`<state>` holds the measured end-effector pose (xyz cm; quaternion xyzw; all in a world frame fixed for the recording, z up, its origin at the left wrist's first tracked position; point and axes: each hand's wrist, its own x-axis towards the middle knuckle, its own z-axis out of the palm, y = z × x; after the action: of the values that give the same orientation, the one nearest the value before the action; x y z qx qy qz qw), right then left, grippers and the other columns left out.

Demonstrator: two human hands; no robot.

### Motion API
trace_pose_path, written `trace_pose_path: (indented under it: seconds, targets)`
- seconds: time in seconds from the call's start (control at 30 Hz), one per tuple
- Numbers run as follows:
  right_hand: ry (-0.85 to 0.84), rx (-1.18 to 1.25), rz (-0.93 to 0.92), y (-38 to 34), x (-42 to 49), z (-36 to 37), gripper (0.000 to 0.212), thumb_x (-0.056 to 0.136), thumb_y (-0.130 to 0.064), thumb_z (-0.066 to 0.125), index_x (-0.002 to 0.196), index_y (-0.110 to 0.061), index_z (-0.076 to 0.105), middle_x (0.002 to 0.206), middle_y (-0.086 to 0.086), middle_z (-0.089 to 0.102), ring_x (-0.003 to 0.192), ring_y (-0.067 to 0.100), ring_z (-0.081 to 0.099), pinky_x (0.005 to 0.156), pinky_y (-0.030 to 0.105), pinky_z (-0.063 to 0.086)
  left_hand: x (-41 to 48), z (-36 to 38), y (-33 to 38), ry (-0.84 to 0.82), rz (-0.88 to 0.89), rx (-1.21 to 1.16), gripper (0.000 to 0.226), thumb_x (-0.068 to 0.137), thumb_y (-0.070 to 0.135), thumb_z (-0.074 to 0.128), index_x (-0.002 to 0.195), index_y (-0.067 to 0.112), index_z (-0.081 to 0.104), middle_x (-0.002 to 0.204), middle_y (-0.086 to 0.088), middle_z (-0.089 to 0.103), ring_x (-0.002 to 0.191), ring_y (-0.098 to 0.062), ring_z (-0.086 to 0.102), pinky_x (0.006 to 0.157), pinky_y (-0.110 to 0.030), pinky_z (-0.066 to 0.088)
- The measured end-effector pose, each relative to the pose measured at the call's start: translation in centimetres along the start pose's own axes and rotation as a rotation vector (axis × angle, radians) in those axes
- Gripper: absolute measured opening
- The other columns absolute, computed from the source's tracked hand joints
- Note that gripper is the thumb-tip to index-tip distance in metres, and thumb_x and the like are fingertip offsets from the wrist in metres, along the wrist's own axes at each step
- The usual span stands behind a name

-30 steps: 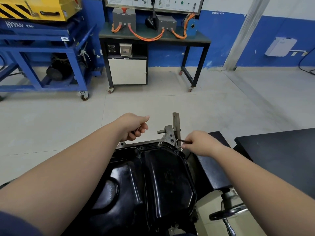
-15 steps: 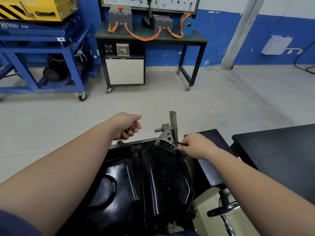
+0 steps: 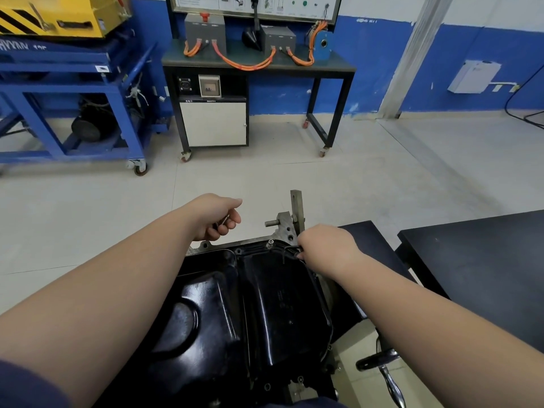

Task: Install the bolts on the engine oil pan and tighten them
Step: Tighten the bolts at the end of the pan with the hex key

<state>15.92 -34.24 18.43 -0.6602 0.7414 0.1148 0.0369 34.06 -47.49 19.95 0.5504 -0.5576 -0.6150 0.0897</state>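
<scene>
A black-framed metal workbench on castors (image 3: 338, 107) stands against a blue-and-white painted wall (image 3: 382, 54), carrying grey metal boxes (image 3: 205, 28) linked by orange cables (image 3: 244, 65). To its left, a blue steel wheeled trolley (image 3: 59, 58) bears a yellow machine with black hazard stripes (image 3: 64, 11). A black tabletop (image 3: 485, 260) sits at right.

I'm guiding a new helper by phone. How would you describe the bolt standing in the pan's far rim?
Start at the black oil pan in the foreground and follow its far rim toward the right hand. Just left of that hand a bolt stands up from the rim. Its silvery head is raised, unlike the dark holes beside it.
</scene>
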Motion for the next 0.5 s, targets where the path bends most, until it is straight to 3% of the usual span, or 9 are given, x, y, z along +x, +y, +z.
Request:
trace_pose_path:
  seconds: [0.17,0.37,0.5]
  targets:
    - [0.024,0.07,0.063,-0.2,0.0,1.0,0.019,0.093,-0.026,0.046,0.085,-0.015,0.059,0.093,0.006,0.062,0.072,0.026,0.048,0.061,0.028,0.038,0.1,-0.1,-0.1,-0.003,0.003,0.026,0.041,0.096,0.035,0.047,0.068,0.006,0.053,0.047,-0.001,0.046,0.031,-0.009,0.033,0.031,-0.013,0.018]
    - [0.098,0.113,0.105,-0.1,-0.3,2.1,0.037,0.096,-0.044,0.039,0.096,-0.015,0.061,0.097,0.007,0.063,0.086,0.029,0.06,0.062,0.03,0.038,0.2,-0.2,0.0,-0.015,0.006,0.045,0.04,0.096,0.034,0.048,0.067,0.006,0.053,0.046,0.0,0.047,0.032,-0.009,0.034,0.031,-0.014,0.018]
    - [0.154,0.083,0.099,-0.7,-0.8,2.8,0.029,0.099,-0.035,0.037,0.104,-0.012,0.054,0.101,0.007,0.062,0.09,0.031,0.061,0.06,0.031,0.035,0.2,-0.1,-0.1,-0.015,0.008,0.063,0.039,0.096,0.033,0.047,0.067,0.007,0.053,0.048,-0.001,0.046,0.032,-0.009,0.034,0.031,-0.014,0.018]
